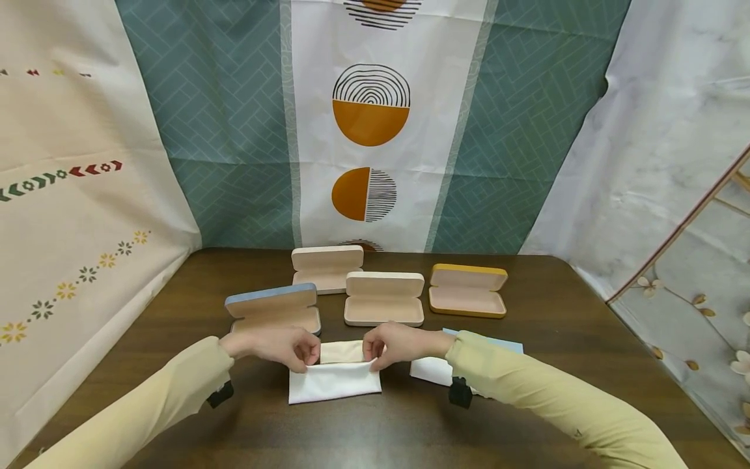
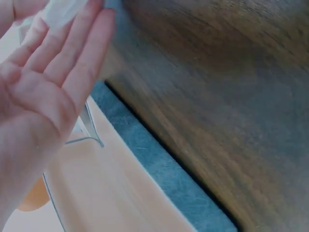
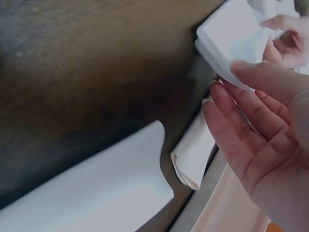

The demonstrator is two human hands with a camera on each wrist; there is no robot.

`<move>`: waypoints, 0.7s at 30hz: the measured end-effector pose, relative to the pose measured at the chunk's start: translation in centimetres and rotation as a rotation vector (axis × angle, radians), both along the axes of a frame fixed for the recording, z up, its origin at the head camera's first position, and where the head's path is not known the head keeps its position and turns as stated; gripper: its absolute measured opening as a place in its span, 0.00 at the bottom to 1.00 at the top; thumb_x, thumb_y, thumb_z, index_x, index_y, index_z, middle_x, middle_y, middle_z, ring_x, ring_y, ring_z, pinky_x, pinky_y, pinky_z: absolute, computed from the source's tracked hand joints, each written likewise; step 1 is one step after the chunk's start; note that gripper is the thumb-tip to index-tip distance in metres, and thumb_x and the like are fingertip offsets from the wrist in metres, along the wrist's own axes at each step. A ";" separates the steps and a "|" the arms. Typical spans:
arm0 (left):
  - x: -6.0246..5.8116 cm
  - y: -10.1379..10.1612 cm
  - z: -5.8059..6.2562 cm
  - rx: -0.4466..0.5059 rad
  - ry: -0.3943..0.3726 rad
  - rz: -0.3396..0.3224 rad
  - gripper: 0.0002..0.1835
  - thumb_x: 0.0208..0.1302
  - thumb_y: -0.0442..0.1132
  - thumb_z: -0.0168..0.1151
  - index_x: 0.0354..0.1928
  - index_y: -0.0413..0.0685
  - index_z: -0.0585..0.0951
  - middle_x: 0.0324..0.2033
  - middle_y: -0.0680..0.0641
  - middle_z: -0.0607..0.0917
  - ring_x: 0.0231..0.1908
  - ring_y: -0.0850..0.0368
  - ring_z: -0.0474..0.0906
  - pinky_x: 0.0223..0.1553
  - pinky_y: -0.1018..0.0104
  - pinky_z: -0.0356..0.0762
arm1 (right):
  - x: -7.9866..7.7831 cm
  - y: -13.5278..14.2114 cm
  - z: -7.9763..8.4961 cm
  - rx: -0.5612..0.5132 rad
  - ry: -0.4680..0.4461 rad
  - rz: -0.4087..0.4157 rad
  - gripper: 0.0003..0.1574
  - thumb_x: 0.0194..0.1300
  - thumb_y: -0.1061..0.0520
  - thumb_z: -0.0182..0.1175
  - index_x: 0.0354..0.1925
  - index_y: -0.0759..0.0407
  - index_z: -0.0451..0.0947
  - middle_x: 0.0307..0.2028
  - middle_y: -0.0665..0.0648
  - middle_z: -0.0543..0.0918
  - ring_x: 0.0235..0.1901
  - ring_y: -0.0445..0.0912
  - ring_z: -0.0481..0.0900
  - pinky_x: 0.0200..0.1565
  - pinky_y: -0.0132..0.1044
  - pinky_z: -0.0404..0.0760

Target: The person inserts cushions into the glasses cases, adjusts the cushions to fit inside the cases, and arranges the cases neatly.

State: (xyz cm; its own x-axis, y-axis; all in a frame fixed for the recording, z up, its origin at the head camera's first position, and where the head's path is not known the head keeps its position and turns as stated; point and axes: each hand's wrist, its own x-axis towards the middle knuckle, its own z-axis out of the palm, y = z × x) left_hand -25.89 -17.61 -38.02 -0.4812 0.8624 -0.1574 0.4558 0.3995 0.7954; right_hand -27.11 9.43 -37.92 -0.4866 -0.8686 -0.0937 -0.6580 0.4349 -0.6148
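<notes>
Pinching the top edge of a white cloth [image 1: 335, 384] between thumbs and fingers, the left hand [image 1: 282, 345] and right hand [image 1: 401, 342] sat at its ten and two o'clock. A cream cloth [image 1: 342, 352] lay between them at twelve. Beyond, lids raised, stood a blue case [image 1: 275, 315] at eleven, a white case [image 1: 383, 301] at one and, farthest, a pale case [image 1: 327, 264] at twelve.

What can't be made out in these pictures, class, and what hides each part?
Head view: blue case, lower edge partly hidden by the left hand.
Head view: blue cloth, partly hidden by the right sleeve.
Left wrist view: held cloth, cut off by the top edge.
</notes>
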 end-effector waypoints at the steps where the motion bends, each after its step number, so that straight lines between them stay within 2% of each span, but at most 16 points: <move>1: -0.1 -0.1 0.0 0.022 0.002 0.009 0.05 0.50 0.25 0.56 0.29 0.40 0.72 0.23 0.57 0.73 0.25 0.64 0.68 0.25 0.72 0.65 | -0.2 0.1 0.0 -0.023 -0.012 -0.017 0.10 0.51 0.65 0.66 0.28 0.56 0.74 0.24 0.43 0.75 0.27 0.34 0.73 0.31 0.28 0.72; 3: -0.5 -0.4 -0.1 0.072 0.009 0.040 0.06 0.50 0.24 0.55 0.30 0.38 0.71 0.23 0.55 0.72 0.24 0.64 0.68 0.24 0.71 0.67 | -0.6 0.3 0.1 -0.091 -0.063 -0.058 0.10 0.51 0.67 0.65 0.30 0.59 0.73 0.24 0.45 0.76 0.27 0.36 0.74 0.32 0.30 0.74; 6: -0.9 -0.8 -0.2 0.160 -0.015 0.120 0.09 0.54 0.24 0.56 0.36 0.34 0.68 0.25 0.50 0.73 0.24 0.61 0.68 0.24 0.62 0.73 | -1.0 0.5 0.1 -0.222 -0.192 -0.133 0.12 0.52 0.71 0.63 0.32 0.65 0.69 0.24 0.51 0.74 0.26 0.41 0.75 0.32 0.37 0.78; 9: -1.2 -1.3 -0.1 0.255 -0.043 0.205 0.14 0.58 0.27 0.57 0.42 0.32 0.64 0.28 0.45 0.73 0.24 0.59 0.69 0.26 0.54 0.74 | -1.5 0.7 0.0 -0.371 -0.340 -0.208 0.14 0.53 0.74 0.60 0.33 0.69 0.64 0.24 0.55 0.72 0.26 0.46 0.78 0.30 0.44 0.79; 10: -1.2 -1.5 -0.1 0.288 -0.057 0.226 0.15 0.59 0.28 0.57 0.43 0.32 0.62 0.27 0.45 0.72 0.23 0.59 0.68 0.26 0.55 0.73 | -1.6 0.8 0.0 -0.419 -0.371 -0.227 0.15 0.53 0.75 0.60 0.33 0.70 0.62 0.24 0.56 0.72 0.26 0.47 0.78 0.30 0.45 0.79; 13: -1.2 -1.8 -0.1 0.372 -0.078 0.268 0.16 0.61 0.29 0.56 0.43 0.34 0.60 0.24 0.46 0.68 0.21 0.58 0.63 0.23 0.60 0.68 | -1.8 1.1 0.1 -0.520 -0.398 -0.280 0.15 0.54 0.74 0.59 0.33 0.70 0.61 0.26 0.58 0.72 0.27 0.50 0.79 0.30 0.48 0.78; 16: -1.2 -2.0 -0.1 0.407 -0.087 0.291 0.09 0.63 0.28 0.53 0.40 0.35 0.64 0.23 0.47 0.66 0.21 0.57 0.61 0.22 0.60 0.61 | -1.9 1.3 0.5 -0.564 -0.383 -0.328 0.12 0.55 0.72 0.60 0.32 0.70 0.65 0.28 0.60 0.74 0.27 0.50 0.78 0.31 0.48 0.78; 19: -1.1 -2.1 -0.2 0.399 -0.098 0.341 0.03 0.64 0.29 0.52 0.35 0.34 0.70 0.26 0.44 0.71 0.26 0.54 0.66 0.26 0.59 0.67 | -2.1 1.4 0.6 -0.574 -0.376 -0.380 0.07 0.56 0.70 0.60 0.33 0.70 0.70 0.29 0.60 0.75 0.28 0.48 0.76 0.33 0.46 0.78; 21: -1.0 -2.1 -0.2 0.384 -0.105 0.387 0.05 0.65 0.30 0.51 0.32 0.34 0.74 0.29 0.42 0.73 0.30 0.52 0.69 0.31 0.58 0.71 | -2.1 1.5 0.6 -0.576 -0.379 -0.404 0.07 0.57 0.69 0.60 0.34 0.72 0.73 0.30 0.60 0.76 0.28 0.48 0.76 0.33 0.45 0.78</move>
State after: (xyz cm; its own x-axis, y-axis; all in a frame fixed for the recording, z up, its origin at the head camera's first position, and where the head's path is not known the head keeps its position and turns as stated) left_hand -26.94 -19.74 -38.21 -0.7728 0.6308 0.0692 0.2436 0.1942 0.9503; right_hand -29.22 10.89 -37.36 -0.7989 -0.5940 0.0943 -0.2187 0.1409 -0.9656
